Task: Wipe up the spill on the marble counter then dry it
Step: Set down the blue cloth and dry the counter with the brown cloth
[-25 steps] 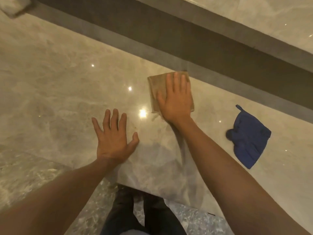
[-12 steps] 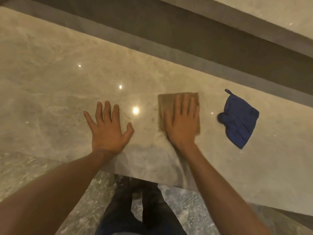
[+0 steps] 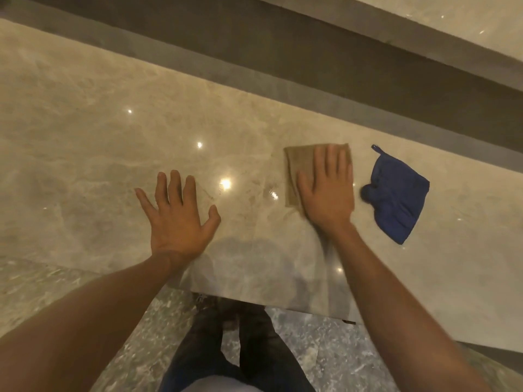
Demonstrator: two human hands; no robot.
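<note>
While the person is standing at the near edge of the marble worktop point(image 3: 85, 131), the head camera is looking down on both bare arms reaching forward over it. The right hand point(image 3: 329, 193) is lying flat on a folded tan cloth point(image 3: 297, 165), with straight fingers close together and pointing away from the body, so its grip is released and it is only pressing the cloth down on the stone. The cloth is showing beyond the fingertips and at the thumb side of the hand; the rest of it is hidden under the palm. The left hand point(image 3: 177, 216) is resting palm down on the bare worktop, well to the left of the cloth, with the fingers spread and the thumb held out to the right; its grip is also released and it is holding nothing.

Between the two hands, just left of the tan cloth, the surface is looking a little smeared and glossy, and round ceiling lights are reflecting there as bright spots. I cannot tell how much liquid is lying there. A crumpled blue cloth point(image 3: 396, 199) is lying on the worktop just to the right of the right hand, not touching it, with a small loop at its far corner. Behind the worktop a dark recessed band point(image 3: 283, 52) is running across the view. Below the near edge, dark trousers point(image 3: 226, 357) are standing over a speckled grey floor point(image 3: 325, 355).
</note>
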